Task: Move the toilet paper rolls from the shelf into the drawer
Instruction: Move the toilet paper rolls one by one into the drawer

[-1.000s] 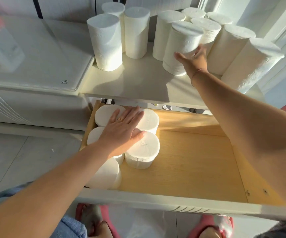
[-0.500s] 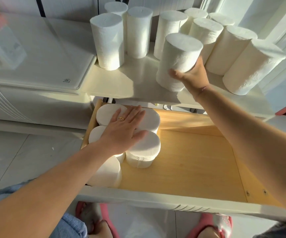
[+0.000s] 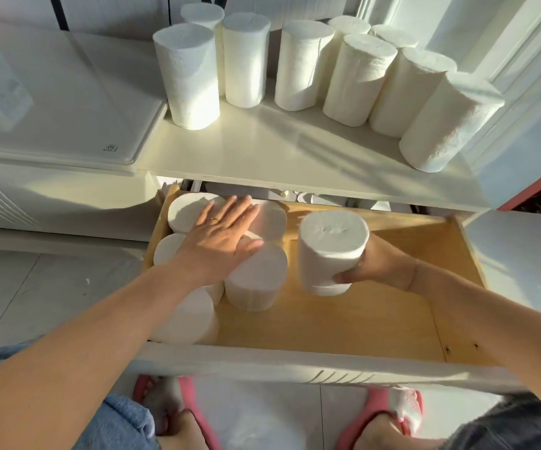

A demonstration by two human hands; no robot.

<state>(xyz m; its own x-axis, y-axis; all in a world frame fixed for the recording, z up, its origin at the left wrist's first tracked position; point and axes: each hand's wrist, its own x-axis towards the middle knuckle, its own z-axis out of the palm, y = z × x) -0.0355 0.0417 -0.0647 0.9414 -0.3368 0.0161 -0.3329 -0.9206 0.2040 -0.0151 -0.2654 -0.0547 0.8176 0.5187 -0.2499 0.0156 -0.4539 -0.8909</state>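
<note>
The right hand (image 3: 380, 267) grips an upright toilet paper roll (image 3: 331, 246) low on its side, over the drawer (image 3: 360, 323) floor just right of the packed rolls (image 3: 257, 280) along the drawer's left edge, on whose tops the left hand (image 3: 220, 243) rests with flat fingers. It should go straight down, snug against that cluster, saving room for the shelf rolls (image 3: 358, 81)

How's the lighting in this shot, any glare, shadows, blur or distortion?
All head view: warm sunlight streaks shadows across the white shelf; the glossy glass tabletop mirrors the room; the white toilet paper roll in the right hand blurs slightly at its base; the rightmost shelf roll seems tilted, likely lens distortion.
</note>
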